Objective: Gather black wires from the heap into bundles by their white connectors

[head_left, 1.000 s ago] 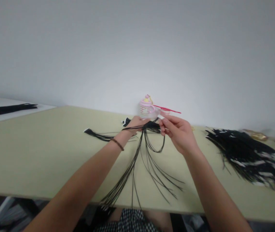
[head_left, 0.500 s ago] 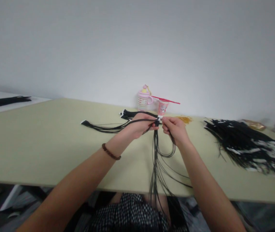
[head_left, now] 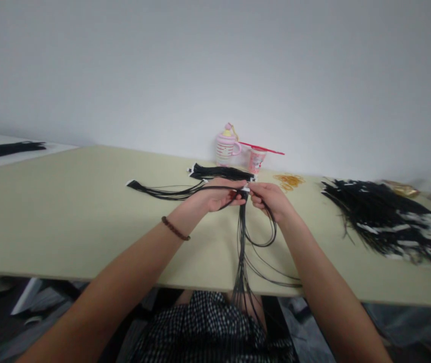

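Black wires (head_left: 241, 227) hang from a white connector (head_left: 245, 189) between my hands and pass over the table's front edge. My left hand (head_left: 221, 195), wearing a brown bead bracelet at the wrist, is closed on the black wires just left of the connector. My right hand (head_left: 270, 199) pinches at the connector's right side, with a loop of thin wires hanging below its fingers. Left of my left hand, a wire bundle with a white end (head_left: 140, 187) lies on the table. A tied black bundle (head_left: 221, 173) rests behind my hands.
By the wall stand a pink striped cup (head_left: 224, 148) and a small pink cup (head_left: 256, 160) with a red stick across it. Yellow rubber bands (head_left: 289, 180) lie right of them. A large pile of black wires (head_left: 385, 217) covers the table's right side. More black wires (head_left: 7, 149) lie far left.
The view has tilted slightly, so the table appears higher. My hands have shifted slightly left relative to the cups, and more of the rear bundle and rubber bands shows.
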`<state>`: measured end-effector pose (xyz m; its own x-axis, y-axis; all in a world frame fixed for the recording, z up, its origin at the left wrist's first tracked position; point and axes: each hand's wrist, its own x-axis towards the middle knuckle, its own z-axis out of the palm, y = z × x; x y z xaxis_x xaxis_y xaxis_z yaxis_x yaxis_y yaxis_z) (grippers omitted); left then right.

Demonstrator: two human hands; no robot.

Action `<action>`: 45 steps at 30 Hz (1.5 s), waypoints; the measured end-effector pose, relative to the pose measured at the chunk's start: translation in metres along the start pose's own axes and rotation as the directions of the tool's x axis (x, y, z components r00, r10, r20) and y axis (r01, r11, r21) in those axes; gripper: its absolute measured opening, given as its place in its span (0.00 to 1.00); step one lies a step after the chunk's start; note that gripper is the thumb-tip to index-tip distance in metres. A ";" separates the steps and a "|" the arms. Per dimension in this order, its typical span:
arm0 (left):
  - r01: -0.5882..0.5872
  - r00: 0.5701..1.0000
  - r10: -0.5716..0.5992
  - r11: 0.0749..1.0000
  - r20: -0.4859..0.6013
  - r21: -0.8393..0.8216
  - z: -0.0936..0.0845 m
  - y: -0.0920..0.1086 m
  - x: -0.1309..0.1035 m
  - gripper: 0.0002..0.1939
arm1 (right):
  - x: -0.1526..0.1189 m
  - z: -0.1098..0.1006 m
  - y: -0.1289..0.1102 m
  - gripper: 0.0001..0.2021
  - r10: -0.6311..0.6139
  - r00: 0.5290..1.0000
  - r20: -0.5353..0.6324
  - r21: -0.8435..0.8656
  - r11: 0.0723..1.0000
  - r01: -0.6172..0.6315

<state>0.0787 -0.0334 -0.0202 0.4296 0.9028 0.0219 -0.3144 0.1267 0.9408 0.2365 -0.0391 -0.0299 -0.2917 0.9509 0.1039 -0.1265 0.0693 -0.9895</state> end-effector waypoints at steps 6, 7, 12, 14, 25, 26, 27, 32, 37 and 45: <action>0.103 0.994 -0.101 0.993 -0.035 0.061 -0.004 -0.001 0.002 0.04 | -0.001 0.000 0.002 0.14 0.003 1.000 0.006 -0.049 0.999 -0.003; 0.114 0.993 -0.111 0.991 -0.046 0.070 -0.004 -0.002 0.003 0.05 | 0.000 0.000 0.003 0.14 0.008 1.000 0.009 -0.052 0.999 -0.008; 0.133 0.989 -0.128 0.989 -0.074 0.064 -0.008 -0.004 0.004 0.05 | 0.001 0.000 0.003 0.14 0.029 0.999 0.015 -0.044 0.999 -0.028; 0.128 0.990 -0.124 0.991 -0.068 0.050 -0.010 -0.004 0.005 0.04 | 0.000 0.000 0.002 0.14 0.030 0.999 0.019 -0.030 0.999 -0.030; -0.001 0.999 0.006 0.994 -0.043 0.111 -0.006 -0.004 0.005 0.07 | 0.006 0.004 0.012 0.14 -0.062 0.996 -0.070 -0.027 0.998 0.060; -0.007 0.999 0.013 0.993 -0.042 0.120 -0.004 -0.005 0.004 0.08 | 0.006 0.004 0.013 0.14 -0.074 0.994 -0.080 -0.032 0.997 0.072; -0.009 0.999 0.014 0.992 -0.039 0.123 -0.003 -0.004 0.003 0.09 | 0.007 0.005 0.013 0.14 -0.085 0.993 -0.088 -0.037 0.996 0.082; 0.029 0.999 -0.025 0.994 -0.037 0.106 0.001 0.001 0.000 0.08 | 0.008 0.004 0.014 0.15 -0.128 0.988 -0.087 -0.053 0.991 0.124; 0.030 0.995 -0.018 0.992 -0.097 0.123 0.003 0.003 0.001 0.10 | 0.009 0.005 0.017 0.17 -0.182 0.979 -0.090 -0.086 0.981 0.175; 0.056 0.997 -0.050 0.994 -0.066 0.089 0.001 0.003 -0.002 0.04 | 0.009 0.003 0.015 0.15 -0.225 0.968 -0.107 -0.132 0.969 0.211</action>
<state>0.0782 -0.0350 -0.0173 0.3883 0.9203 -0.0479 -0.2129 0.1401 0.9670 0.2287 -0.0304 -0.0436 -0.1528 0.9374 0.3130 -0.0588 0.3076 -0.9497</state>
